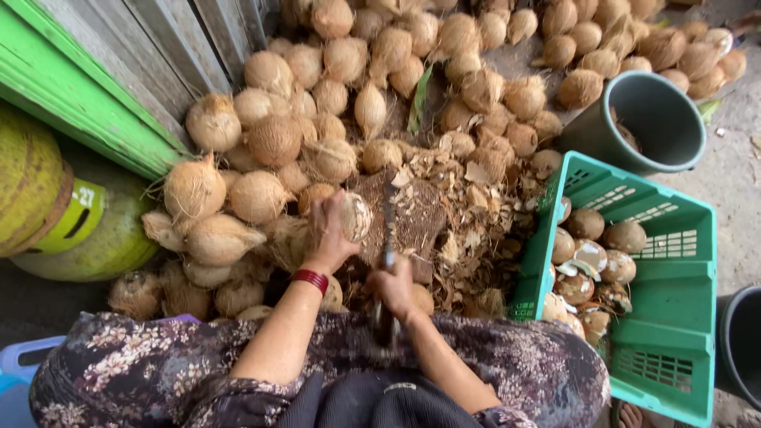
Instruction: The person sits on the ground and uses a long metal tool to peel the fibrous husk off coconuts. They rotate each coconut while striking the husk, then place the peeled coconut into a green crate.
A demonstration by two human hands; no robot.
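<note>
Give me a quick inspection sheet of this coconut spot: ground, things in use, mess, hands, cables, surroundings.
Surface: block on the ground, under husk scraps.
Job's things: coconut held over the block; blade upright beside it.
Clutter: husk scraps; coconut heap.
Hands: left hand grips the coconut; right hand grips the blade handle.
Cables: nothing seen.
Surroundings: green crate with peeled coconuts; grey bucket; yellow-green cylinder; green-edged wall.
</note>
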